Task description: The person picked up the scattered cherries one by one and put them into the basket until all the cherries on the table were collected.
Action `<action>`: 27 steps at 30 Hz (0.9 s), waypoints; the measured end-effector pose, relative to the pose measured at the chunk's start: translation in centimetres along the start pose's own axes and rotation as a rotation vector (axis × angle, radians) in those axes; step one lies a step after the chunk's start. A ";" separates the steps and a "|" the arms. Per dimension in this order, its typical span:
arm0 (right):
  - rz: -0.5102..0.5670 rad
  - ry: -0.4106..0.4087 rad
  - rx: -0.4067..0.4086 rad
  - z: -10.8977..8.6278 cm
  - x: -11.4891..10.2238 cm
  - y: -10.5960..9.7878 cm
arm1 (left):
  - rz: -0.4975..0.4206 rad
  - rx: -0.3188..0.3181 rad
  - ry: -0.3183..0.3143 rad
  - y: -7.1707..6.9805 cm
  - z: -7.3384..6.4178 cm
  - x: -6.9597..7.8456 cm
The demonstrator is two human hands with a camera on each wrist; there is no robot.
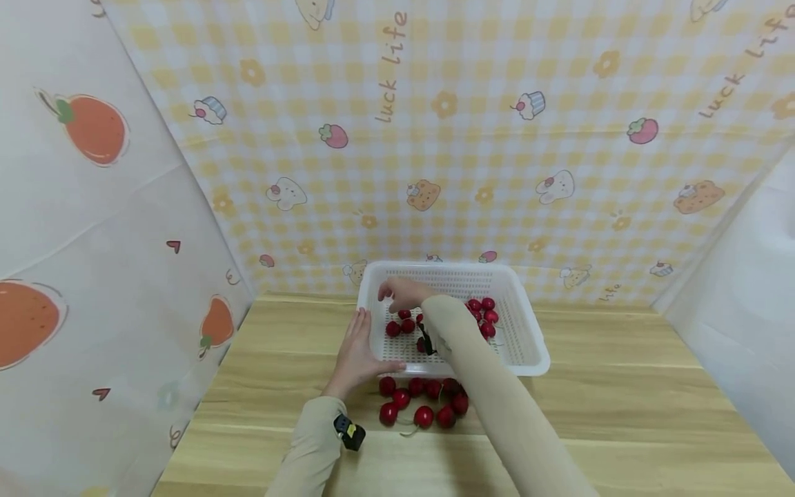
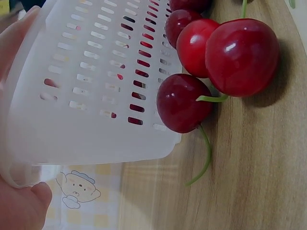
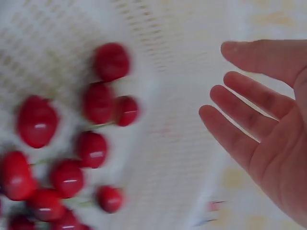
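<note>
Clock: as seen in head view
Basket count: one basket [image 1: 444, 279], white, plastic-looking, slotted walls, rounded corners
Basket place: on the worktop [image 1: 609, 393], close to the patterned backdrop [image 1: 444, 159]
Basket axis: long side 9 to 3 o'clock, open top up
Loose cherries: nine cherries [image 1: 424, 417] visible on worktop, maybe more behind sleeve; bunched just outside front wall, basket's 6 to 8 o'clock
Cherries inside: at least ten fruits [image 3: 98, 102] in right wrist view, some cut off by the edge; exact total can't tell
Inside layout: one group toward 3 o'clock, another toward 8 o'clock, right forearm crossing between
Cherry look: glossy, round, bright to dark red, thin green stems on some; blurred in right wrist view
Stem direction: front loose cherry's stem trails to 7 o'clock
Hands: two
Left hand [image 1: 360, 355]: at basket's 8 o'clock corner, touching; thumb along front rim, fingers straight along left side, thumb and fingers apart
Right hand [image 1: 404, 293]: over basket's 10 o'clock part, near left-side cherries; fingers [image 3: 232, 136] spread apart, thumb clear of them
Wrist device: one black unit [image 1: 350, 433] on left sleeve
</note>
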State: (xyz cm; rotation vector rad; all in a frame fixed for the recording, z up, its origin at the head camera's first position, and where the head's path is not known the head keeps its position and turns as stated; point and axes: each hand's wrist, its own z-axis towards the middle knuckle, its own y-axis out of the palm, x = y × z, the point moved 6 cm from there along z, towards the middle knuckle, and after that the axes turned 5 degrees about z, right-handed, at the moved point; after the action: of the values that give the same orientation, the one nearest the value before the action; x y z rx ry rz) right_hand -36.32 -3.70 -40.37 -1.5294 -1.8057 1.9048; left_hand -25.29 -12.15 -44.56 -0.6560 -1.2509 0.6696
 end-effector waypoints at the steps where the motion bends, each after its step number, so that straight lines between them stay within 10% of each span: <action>1: -0.006 -0.042 0.012 -0.7 -0.9 -0.5 | 0.005 -0.001 -0.002 0.0 0.0 0.0; 12: -0.099 -0.543 0.353 -16.4 -8.0 -0.5 | 0.000 0.003 0.011 0.1 0.1 0.0; 19: -0.043 -0.538 0.350 -22.6 -6.7 4.8 | 0.001 -0.012 -0.013 0.1 0.1 0.0; 27: -0.068 -0.379 0.232 -22.3 -3.9 10.8 | 0.014 -0.009 -0.012 0.1 0.0 0.0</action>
State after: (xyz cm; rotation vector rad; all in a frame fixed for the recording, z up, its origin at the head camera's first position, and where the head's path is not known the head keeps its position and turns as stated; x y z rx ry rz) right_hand -13.26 5.98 -42.08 -1.0766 -1.6559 2.3966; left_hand -25.31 -12.09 -44.58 -0.6699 -1.2619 0.6801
